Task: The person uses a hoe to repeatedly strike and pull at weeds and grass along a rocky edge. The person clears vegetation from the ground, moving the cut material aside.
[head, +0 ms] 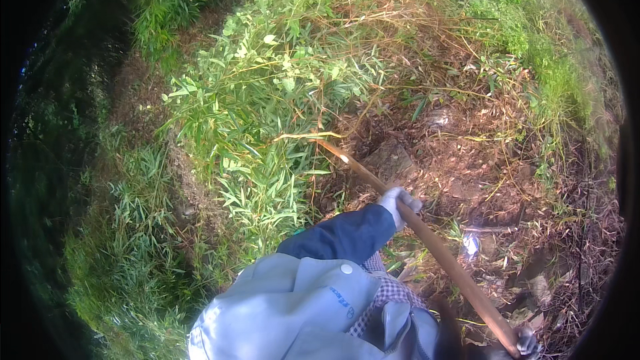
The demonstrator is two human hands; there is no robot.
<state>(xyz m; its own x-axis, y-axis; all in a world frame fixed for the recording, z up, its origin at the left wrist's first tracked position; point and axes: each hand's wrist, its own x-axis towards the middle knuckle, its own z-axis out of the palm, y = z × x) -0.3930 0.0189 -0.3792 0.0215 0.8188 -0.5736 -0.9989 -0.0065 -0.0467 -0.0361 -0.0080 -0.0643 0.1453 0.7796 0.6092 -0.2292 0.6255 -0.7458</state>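
A long wooden handle (450,260) runs diagonally from the leaves near the middle to the lower right. My left hand (400,205), in a pale glove and with a dark blue sleeve behind it, is closed around its middle part. At the lower right end of the handle, my right hand (527,342) shows small and blurred, gloved, seemingly wrapped around the wood. The far end of the handle goes in among green bamboo-like leaves (270,160), so whatever tool head it bears is hidden. A thin yellowish stem (310,135) crosses at that end.
Leafy cut-looking brush and long vines (380,15) lie ahead. Brown soil with dry leaves (470,175) and a rock (392,160) are right of the handle. Dense undergrowth (145,220) stands at left, taller grass (560,90) at right. My light grey-blue jacket (290,305) fills the bottom.
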